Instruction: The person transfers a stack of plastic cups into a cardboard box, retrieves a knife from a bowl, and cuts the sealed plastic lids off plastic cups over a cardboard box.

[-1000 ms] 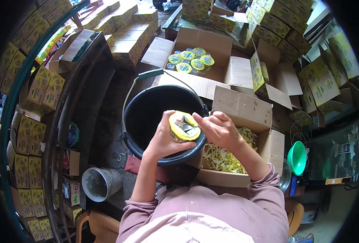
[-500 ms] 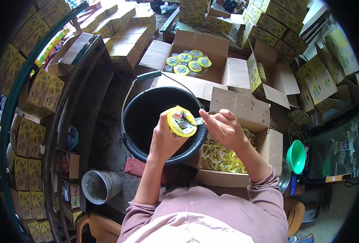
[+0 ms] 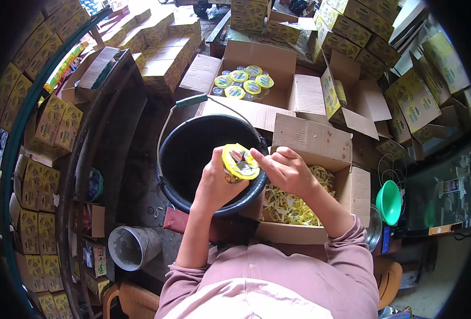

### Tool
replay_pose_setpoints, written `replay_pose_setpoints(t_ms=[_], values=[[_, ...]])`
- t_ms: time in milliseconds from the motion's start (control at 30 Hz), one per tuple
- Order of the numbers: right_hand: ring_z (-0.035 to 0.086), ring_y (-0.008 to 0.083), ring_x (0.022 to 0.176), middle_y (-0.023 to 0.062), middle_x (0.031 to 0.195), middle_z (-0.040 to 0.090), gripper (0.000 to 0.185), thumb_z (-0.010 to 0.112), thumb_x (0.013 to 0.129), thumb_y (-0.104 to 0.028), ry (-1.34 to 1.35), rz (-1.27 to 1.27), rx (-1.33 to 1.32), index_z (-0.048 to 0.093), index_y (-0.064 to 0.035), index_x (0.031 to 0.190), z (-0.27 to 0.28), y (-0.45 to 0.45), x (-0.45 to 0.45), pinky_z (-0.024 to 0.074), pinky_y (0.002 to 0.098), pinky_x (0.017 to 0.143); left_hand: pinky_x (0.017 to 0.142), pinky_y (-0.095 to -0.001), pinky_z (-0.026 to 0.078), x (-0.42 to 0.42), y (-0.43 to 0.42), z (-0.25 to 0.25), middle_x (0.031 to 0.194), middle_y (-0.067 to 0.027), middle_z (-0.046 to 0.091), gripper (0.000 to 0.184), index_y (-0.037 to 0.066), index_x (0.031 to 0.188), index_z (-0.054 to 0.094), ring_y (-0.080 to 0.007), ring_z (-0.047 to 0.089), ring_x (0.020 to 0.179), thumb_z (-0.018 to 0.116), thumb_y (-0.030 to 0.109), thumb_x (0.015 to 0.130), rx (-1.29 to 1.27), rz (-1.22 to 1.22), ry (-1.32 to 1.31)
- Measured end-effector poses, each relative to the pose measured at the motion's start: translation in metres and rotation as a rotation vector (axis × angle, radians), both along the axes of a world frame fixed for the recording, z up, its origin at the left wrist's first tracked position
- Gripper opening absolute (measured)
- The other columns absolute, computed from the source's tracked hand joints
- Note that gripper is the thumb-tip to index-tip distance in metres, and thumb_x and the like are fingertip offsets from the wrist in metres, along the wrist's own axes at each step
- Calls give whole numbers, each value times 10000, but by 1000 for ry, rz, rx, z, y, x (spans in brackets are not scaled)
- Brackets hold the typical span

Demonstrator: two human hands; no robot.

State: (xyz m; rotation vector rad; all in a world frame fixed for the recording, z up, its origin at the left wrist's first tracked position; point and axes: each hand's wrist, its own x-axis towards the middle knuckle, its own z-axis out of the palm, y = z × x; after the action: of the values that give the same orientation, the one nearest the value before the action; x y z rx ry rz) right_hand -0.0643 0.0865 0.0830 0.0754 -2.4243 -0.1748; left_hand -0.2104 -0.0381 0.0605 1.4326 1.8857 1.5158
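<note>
My left hand [image 3: 215, 179] is wrapped round a plastic cup [image 3: 242, 161] with a yellow printed film lid, held over the black bucket [image 3: 174, 159]. The film is slit, with a dark gap in its middle. My right hand [image 3: 288, 171] is closed at the cup's right rim, its index finger by the yellow film. It grips a small knife, whose blade is mostly hidden at the cup. Below my right hand, a cardboard box [image 3: 278, 231] holds many yellow film strips [image 3: 288, 204].
Beyond the bucket, an open carton [image 3: 262, 56] holds several yellow-lidded cups [image 3: 238, 77]. A grey pail [image 3: 134, 247] stands at the lower left, near a dark shelf [image 3: 84, 154]. A green bowl [image 3: 388, 202] is at the right. Stacked printed cartons [image 3: 166, 58] fill the back.
The knife blade, visible across the film before, is now mostly out of sight at the cup. My right hand has shifted slightly left and down, closer to the cup.
</note>
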Motion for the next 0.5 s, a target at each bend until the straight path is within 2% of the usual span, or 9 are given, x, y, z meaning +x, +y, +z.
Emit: replay_pose_setpoints(t_ms=[500], values=[[446,91,579,-44,604,427,542,586,705,-26,-32,-1,3,500,7,1240,-3,1,3,414,230,731,731,-348,504,-5,-5,6,908,-182,618,565,-4,1070,409,-318,629,876,734,107,620,-31,-115,-18]])
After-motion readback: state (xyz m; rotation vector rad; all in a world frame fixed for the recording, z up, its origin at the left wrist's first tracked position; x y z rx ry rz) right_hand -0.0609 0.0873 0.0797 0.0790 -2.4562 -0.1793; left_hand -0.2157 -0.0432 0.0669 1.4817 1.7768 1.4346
